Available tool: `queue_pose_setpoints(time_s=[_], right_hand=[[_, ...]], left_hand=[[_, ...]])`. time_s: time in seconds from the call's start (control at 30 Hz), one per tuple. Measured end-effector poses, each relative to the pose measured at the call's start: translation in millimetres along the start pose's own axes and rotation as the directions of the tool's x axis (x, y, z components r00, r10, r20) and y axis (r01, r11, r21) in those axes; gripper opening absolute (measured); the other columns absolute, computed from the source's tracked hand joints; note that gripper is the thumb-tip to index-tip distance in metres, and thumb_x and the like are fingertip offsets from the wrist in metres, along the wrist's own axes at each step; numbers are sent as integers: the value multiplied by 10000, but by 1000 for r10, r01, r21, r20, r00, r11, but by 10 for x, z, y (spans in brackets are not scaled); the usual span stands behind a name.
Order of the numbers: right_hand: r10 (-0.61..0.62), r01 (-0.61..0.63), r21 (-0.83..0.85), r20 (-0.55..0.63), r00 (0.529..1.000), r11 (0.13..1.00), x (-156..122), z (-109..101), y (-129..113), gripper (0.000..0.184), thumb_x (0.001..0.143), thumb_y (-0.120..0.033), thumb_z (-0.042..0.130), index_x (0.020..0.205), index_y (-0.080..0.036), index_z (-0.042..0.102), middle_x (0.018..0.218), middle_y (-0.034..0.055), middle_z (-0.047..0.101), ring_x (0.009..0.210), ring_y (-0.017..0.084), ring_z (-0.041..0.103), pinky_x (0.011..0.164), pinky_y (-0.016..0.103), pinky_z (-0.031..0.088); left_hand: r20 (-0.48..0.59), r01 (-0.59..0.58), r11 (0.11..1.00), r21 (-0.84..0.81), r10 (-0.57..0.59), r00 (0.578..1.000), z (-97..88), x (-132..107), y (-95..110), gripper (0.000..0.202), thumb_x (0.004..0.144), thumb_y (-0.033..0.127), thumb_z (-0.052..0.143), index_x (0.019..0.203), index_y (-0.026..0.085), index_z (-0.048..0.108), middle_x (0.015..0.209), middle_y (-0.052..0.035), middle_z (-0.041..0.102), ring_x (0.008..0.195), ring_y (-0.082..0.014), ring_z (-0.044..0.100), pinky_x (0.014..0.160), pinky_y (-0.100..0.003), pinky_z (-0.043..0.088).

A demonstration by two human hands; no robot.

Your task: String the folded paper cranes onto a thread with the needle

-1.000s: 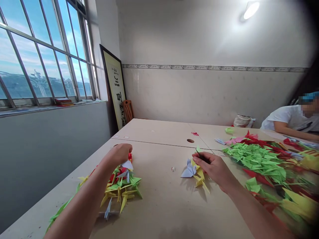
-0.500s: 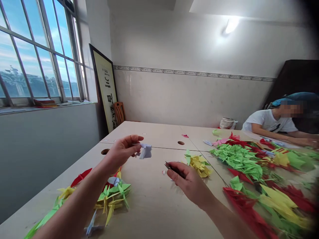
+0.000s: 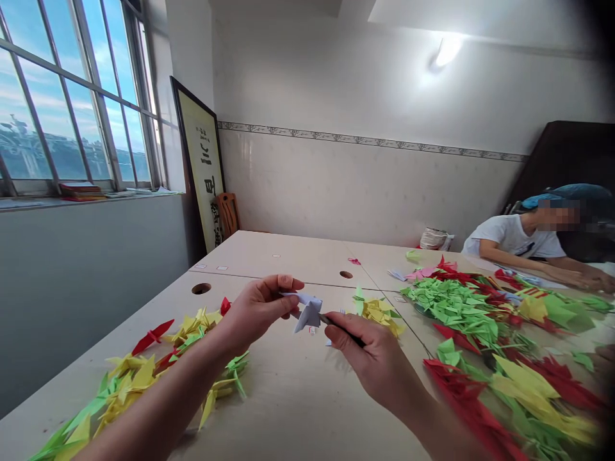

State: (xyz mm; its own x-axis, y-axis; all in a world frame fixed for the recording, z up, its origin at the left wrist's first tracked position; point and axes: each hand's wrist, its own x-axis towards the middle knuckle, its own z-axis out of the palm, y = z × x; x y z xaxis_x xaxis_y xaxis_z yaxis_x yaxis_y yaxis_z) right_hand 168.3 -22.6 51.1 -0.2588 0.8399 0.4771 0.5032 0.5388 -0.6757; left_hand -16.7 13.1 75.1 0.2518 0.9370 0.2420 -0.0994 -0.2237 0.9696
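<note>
Between the thumb and fingers of my left hand (image 3: 266, 307) is a pale lilac folded-paper piece (image 3: 310, 314), held above the table. My right hand (image 3: 362, 349) grips a dark, slim pointed tool (image 3: 344, 328) that looks like tweezers. Its tip meets the right edge of the paper; whether it grips or only touches it I cannot tell. Just beyond my right hand lies a small heap of yellow folded paper (image 3: 382, 314). Under and beside my left forearm spreads a pile of folded paper cranes (image 3: 137, 381) in yellow, green and red, partly hidden by the arm.
The pale table (image 3: 288, 410) has a round hole (image 3: 201, 289) at left and another hole (image 3: 346, 274) farther back. A large green paper pile (image 3: 456, 307) lies at right, with red folded pieces (image 3: 468, 400) nearer me. A person in a white shirt (image 3: 509, 234) sits at the far right.
My left hand has moved right and slightly down with the lilac paper. It now meets the tool tip in my right hand, which has shifted slightly right and down.
</note>
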Motion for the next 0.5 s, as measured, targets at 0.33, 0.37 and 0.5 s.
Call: queue_pose_setpoints(time_s=[0.33,0.37,0.5], right_hand=[[149,-121,295,-75,986,948,3,12,47,240,735,-366,613,881,-174,612,645,-11,509,579,119,451,519,217,376],[145,-115,296,-83,986,948,1,18,52,210,750,-362,597,835,-170,613,646,-8,511,580,116,445,517,215,369],[192,-168,386,-23,981,907,9,48,91,217,790,-367,542,743,-163,599,630,-7,522,558,111,448,496,209,357]], left_hand=[[18,110,951,-288,-109,994,135,-55,-73,288,655,176,633,935,173,565,731,9,528,615,-77,495,568,-200,374],[56,120,956,-268,-109,992,149,-65,-87,304,661,159,617,959,183,562,725,13,523,596,-70,480,545,-191,358],[293,159,984,-82,-128,947,189,-107,-112,466,663,124,595,1105,249,519,693,34,521,522,-58,418,455,-181,253]])
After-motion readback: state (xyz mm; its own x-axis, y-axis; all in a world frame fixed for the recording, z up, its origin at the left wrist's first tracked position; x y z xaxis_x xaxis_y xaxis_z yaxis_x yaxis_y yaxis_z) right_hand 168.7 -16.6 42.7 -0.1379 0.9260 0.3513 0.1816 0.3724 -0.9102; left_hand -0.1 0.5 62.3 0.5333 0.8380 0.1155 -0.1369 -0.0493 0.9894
